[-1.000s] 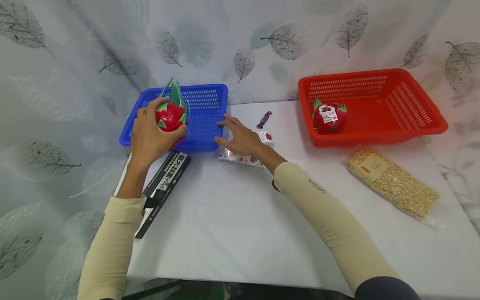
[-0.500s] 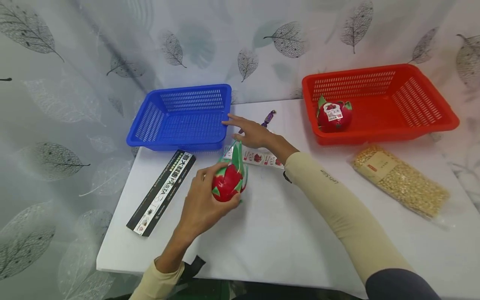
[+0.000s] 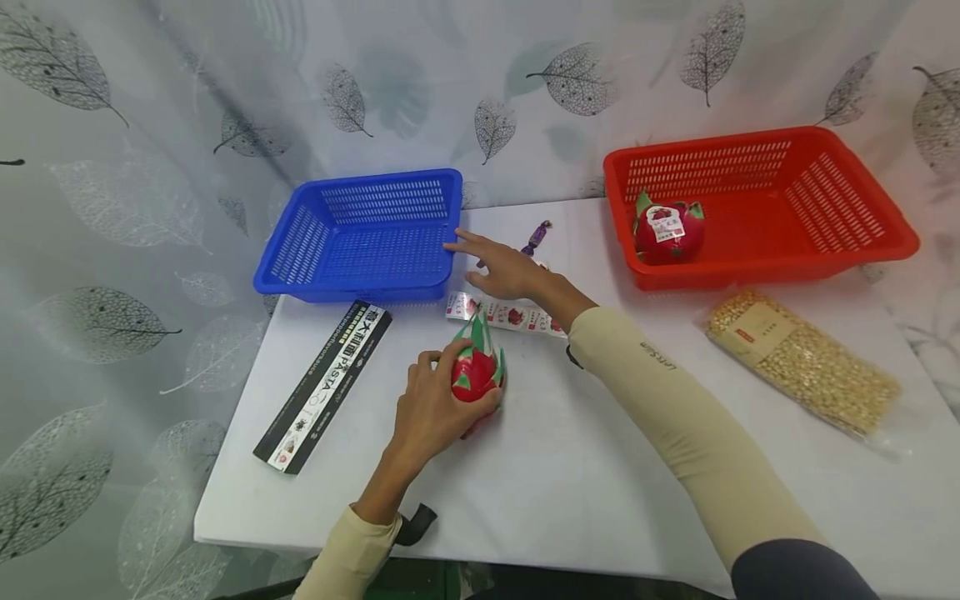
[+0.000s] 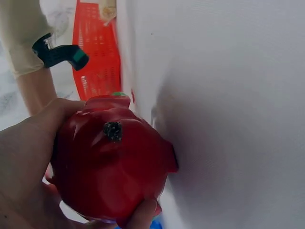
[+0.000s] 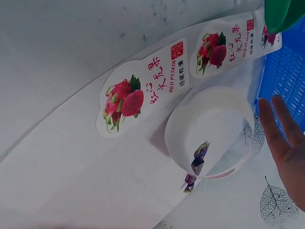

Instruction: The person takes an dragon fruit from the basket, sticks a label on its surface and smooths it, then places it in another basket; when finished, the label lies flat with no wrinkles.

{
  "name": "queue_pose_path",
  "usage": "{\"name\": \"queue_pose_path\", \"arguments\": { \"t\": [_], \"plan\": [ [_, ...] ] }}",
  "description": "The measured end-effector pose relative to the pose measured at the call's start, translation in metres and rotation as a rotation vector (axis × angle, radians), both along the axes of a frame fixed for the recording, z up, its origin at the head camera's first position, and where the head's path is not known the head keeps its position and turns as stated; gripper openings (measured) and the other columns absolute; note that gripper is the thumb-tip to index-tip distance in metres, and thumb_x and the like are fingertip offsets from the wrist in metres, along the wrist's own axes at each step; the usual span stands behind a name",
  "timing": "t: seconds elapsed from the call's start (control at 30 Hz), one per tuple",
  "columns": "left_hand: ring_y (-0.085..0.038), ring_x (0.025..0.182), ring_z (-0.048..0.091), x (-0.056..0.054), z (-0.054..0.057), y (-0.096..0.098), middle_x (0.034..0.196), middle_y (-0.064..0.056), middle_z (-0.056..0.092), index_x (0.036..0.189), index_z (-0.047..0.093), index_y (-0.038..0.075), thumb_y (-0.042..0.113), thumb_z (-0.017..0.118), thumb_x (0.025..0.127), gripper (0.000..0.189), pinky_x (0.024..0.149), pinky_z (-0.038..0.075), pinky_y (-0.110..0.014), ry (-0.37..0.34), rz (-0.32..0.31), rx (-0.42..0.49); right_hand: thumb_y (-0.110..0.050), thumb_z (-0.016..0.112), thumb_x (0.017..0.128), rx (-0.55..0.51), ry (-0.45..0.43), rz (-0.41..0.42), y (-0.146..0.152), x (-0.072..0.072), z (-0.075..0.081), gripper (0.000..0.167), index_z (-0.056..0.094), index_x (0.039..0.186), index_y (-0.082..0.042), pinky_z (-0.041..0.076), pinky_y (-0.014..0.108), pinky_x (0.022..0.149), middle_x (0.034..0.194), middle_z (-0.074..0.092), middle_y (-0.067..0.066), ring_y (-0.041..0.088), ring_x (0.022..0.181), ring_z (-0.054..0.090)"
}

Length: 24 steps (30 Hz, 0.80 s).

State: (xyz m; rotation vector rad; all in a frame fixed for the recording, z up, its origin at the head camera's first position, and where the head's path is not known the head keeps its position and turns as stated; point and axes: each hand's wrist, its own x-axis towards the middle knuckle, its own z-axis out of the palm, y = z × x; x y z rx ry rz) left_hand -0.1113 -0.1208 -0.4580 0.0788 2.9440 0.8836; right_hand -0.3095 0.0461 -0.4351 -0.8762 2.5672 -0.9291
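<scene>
In the head view my left hand (image 3: 435,404) grips a red dragon fruit (image 3: 476,371) with green leafy scales, low over the front middle of the table. The left wrist view shows the stem end of the dragon fruit (image 4: 109,167), with fingers and thumb curled round it; whether it touches the cloth I cannot tell. My right hand (image 3: 498,265) has its fingers extended at the right rim of a blue basket (image 3: 352,293), holding nothing. Beneath and beside that hand lie a curling strip of dragon fruit stickers (image 5: 167,76) and a purple wrapped candy (image 5: 196,164).
On the right stands a red basket (image 3: 750,273) with another dragon fruit (image 3: 667,237) inside, bearing a white label. A bag of yellow grains (image 3: 810,367) lies before it. A long black-and-white pasta box (image 3: 322,387) lies at the left. Behind hangs a leaf-patterned curtain (image 3: 420,92).
My left hand has carried the dragon fruit from over the blue basket rightward and toward the table's front, tilting it lately. My right hand has stayed by the basket rim.
</scene>
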Motion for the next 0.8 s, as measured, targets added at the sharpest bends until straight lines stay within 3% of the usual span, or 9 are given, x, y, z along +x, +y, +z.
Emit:
{"name": "queue_pose_path", "arguments": {
  "t": [0.47,0.67,0.8],
  "plan": [
    [-0.035,0.132,0.047,-0.008,-0.012,0.004,0.150,-0.016,0.046,0.157,0.041,0.033,0.057,0.073,0.091,0.077,0.080,0.062,-0.061,-0.024,0.007,0.034,-0.024,0.057,0.109,0.037,-0.001,-0.045,-0.004,0.003,-0.002,0.065,0.030,0.169,-0.031,0.047,0.056,0.115,0.180,0.010,-0.001,0.038,0.149,0.049],
    [-0.035,0.133,0.047,-0.009,-0.014,0.000,0.149,-0.016,0.046,0.160,0.036,0.033,0.056,0.072,0.092,0.080,0.083,0.061,-0.062,-0.051,-0.012,0.062,-0.025,0.058,0.109,0.042,0.041,-0.047,0.000,0.007,-0.004,0.064,0.033,0.168,-0.028,0.042,0.057,0.120,0.179,0.015,0.001,0.031,0.160,0.031],
    [-0.035,0.133,0.048,-0.011,-0.009,-0.005,0.147,-0.016,0.047,0.163,0.033,0.032,0.053,0.074,0.093,0.084,0.084,0.063,-0.058,-0.090,-0.042,0.123,-0.022,0.060,0.107,-0.027,0.110,-0.094,0.011,0.016,-0.002,0.051,0.052,0.158,-0.021,0.052,0.048,0.111,0.168,0.041,0.005,0.026,0.145,0.053]
  ]
}}
